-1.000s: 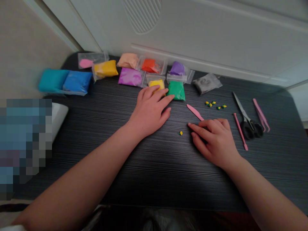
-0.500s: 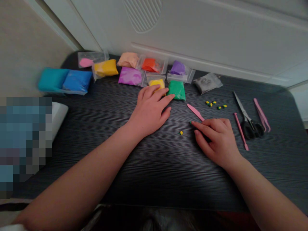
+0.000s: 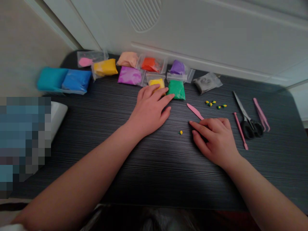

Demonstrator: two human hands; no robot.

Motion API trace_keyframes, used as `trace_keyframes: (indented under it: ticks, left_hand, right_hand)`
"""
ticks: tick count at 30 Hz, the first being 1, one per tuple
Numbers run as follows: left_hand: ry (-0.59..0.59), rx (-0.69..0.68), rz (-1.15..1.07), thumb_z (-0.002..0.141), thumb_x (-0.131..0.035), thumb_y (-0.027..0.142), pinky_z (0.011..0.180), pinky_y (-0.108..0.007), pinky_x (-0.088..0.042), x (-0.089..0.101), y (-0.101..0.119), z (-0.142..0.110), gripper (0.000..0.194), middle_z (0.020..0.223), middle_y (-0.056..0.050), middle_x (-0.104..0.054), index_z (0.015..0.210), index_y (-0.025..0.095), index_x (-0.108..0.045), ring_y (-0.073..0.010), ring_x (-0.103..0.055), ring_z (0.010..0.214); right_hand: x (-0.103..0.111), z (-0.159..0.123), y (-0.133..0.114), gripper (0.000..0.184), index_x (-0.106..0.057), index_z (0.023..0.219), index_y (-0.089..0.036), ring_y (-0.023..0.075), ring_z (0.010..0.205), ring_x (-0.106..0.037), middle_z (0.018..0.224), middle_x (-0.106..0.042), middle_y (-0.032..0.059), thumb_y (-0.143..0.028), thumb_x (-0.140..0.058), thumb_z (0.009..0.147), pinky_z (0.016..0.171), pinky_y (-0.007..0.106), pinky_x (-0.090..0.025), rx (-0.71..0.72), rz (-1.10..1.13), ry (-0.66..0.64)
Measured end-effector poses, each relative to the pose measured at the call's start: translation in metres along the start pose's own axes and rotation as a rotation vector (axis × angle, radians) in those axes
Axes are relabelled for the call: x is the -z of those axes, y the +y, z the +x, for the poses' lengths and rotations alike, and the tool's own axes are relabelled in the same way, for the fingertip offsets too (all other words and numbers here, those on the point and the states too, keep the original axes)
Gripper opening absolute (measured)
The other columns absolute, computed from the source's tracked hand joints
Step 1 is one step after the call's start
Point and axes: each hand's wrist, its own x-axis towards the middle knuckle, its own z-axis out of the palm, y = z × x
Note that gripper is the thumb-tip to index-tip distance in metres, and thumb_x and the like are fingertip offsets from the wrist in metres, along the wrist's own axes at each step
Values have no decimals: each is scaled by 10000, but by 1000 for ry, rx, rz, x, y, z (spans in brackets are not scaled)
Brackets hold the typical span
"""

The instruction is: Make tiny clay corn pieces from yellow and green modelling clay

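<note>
My left hand (image 3: 151, 110) lies spread on the dark table, its fingertips over a small bag of yellow clay (image 3: 156, 84) and against the bag of green clay (image 3: 176, 89). Over on the right, my right hand (image 3: 215, 138) has its index fingertip pressed to the tabletop and its thumb held apart below. Whatever lies beneath that fingertip is hidden. A pink plastic clay knife (image 3: 194, 110) runs up to the right hand's knuckles. Between the hands sits a tiny yellow-and-green clay piece (image 3: 181, 132). Several similar clay pieces (image 3: 210, 104) lie beyond the knife.
Scissors (image 3: 245, 112), a pink stick tool (image 3: 240, 131) and pink tweezers (image 3: 261, 114) lie at the right. Along the back are more bagged clays, including grey (image 3: 207, 83), purple (image 3: 177, 67), orange (image 3: 149, 64) and blue (image 3: 77, 81). A white panel (image 3: 204, 35) rises behind the table.
My right index fingertip has shifted slightly, and the small green bit that showed at its tip is now covered. My left hand stays in place.
</note>
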Motion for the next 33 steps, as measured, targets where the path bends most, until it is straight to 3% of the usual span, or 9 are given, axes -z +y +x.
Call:
trace_keyframes:
  ticks: [17, 33]
  left_hand:
    - [4, 4, -9, 807, -434, 260, 982, -485, -215, 0, 1, 0, 354, 1257, -75, -447, 1150, 202, -497, -277, -324, 1185]
    - [15, -6, -10, 801, -443, 255, 974, -495, -220, -1, -1, 0, 360, 1247, -81, -453, 1154, 200, -496, -285, -329, 1181]
  right_hand:
    - [2, 3, -6, 290, -558, 1073, -229, 201, 836, -480, 926, -584, 43, -301, -460, 810, 788, 381, -268, -23, -74, -50]
    - [0, 0, 0, 257, -565, 1041, -214, 183, 830, -536, 888, -602, 48, -209, -485, 796, 762, 362, -333, -46, 115, 80]
